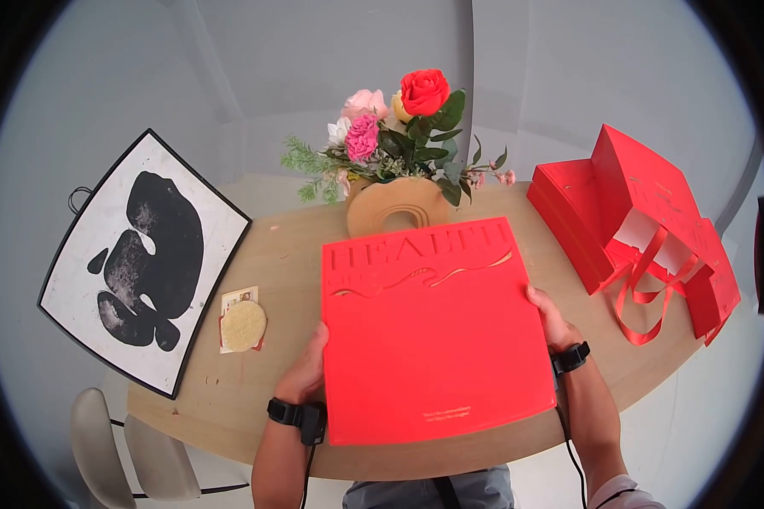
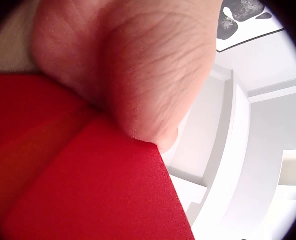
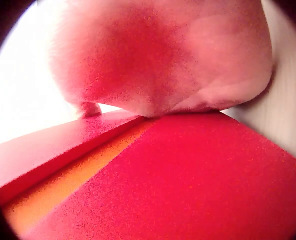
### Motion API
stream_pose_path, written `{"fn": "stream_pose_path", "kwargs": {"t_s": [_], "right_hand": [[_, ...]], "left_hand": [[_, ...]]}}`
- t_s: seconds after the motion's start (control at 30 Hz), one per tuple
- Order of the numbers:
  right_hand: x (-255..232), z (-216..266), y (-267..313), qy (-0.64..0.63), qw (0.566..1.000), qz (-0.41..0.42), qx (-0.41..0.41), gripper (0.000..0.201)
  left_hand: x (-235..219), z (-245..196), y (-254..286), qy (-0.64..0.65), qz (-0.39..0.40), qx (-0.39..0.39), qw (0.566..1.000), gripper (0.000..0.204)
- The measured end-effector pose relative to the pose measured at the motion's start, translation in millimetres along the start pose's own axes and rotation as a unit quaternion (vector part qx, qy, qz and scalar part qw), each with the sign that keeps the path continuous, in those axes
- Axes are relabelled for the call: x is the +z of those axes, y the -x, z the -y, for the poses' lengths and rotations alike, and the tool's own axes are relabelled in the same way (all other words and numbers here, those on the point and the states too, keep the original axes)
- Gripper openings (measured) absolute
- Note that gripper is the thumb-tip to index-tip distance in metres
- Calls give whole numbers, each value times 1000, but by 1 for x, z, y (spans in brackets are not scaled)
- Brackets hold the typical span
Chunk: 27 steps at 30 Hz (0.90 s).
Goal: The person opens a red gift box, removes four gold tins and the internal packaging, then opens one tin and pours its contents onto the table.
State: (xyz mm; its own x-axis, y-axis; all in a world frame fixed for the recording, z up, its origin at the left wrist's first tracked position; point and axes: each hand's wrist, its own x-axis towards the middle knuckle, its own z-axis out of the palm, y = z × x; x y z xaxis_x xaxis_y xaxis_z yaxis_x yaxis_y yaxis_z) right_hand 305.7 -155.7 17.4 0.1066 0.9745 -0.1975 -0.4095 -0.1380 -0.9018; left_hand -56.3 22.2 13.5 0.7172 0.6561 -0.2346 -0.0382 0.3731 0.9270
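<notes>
A large red gift box [image 1: 437,356] with embossed HEALTH lettering is held in front of the body, its lid facing the head camera. My left hand [image 1: 307,366] grips its left side, the thumb along the edge. On the opposite side my right hand [image 1: 555,322] holds it, thumb at the lid's edge. The other fingers are mostly hidden behind the box. In the left wrist view, the palm [image 2: 138,65] lies against the red side wall. An orange band [image 3: 83,175] runs between lid and base in the right wrist view, beneath the right palm [image 3: 163,55].
Behind the box stands a tan ring-shaped vase [image 1: 382,208] of flowers [image 1: 399,127]. A red gift bag [image 1: 654,195] with ribbon handles lies at right beside a red box [image 1: 560,195]. At left are a framed black-and-white picture [image 1: 153,254], a round beige disc [image 1: 244,327] on cards, and chairs [image 1: 102,441].
</notes>
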Motion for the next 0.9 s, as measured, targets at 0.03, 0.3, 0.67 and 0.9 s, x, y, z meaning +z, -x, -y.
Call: {"fn": "stream_pose_path", "kwargs": {"t_s": [0.03,0.3,0.67,0.9], "right_hand": [[1,0,0,-1,1000,1,3,75],[-6,5,0,33,998,-13,57,79],[1,11,2,43,996,-38,72,77],[-3,18,8,67,990,-68,106,75]], "left_hand": [[2,-2,0,-5,10,13,1000,70],[-1,-8,0,-42,42,13,998,68],[-14,-2,-3,-119,28,9,993,68],[-21,0,-6,-92,51,5,994,70]]}}
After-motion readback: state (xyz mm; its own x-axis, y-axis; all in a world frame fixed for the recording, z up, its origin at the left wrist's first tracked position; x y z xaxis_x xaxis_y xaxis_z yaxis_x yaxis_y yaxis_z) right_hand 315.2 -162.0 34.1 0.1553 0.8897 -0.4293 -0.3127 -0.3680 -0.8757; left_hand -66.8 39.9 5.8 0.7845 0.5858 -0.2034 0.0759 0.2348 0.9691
